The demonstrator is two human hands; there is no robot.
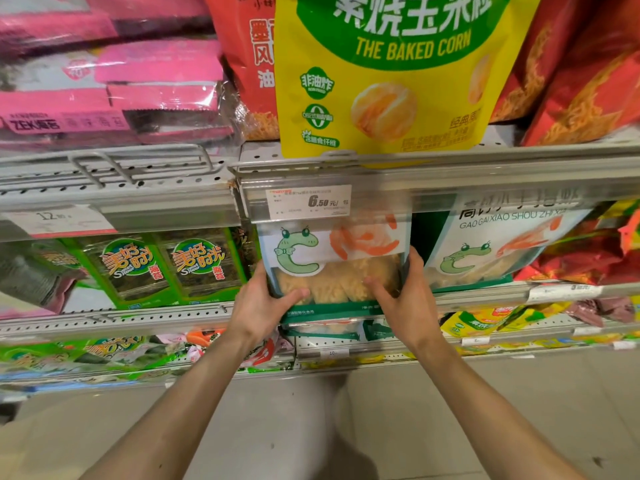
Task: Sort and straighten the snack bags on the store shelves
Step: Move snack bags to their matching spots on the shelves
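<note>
Gripping a shrimp bag [334, 261] by its sides, the left hand [265, 303] and right hand [403, 296] square it upright. Its twin [491, 247] already stands straight; bags [145, 351] on lower shelves look jumbled, so much likely remains.

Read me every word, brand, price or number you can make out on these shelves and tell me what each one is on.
"THE BAKED CORN": yellow corn bag, top shelf.
"6.50": price tag above the shrimp snack bag gripped by left hand and right hand.
"GAO GAI XIAO SHOU ZHI": neighbouring shrimp bag.
"ZEK": pink seaweed pack.
"12": left shelf tag.
Chinese characters and the other tags: too small or blurred.
</note>
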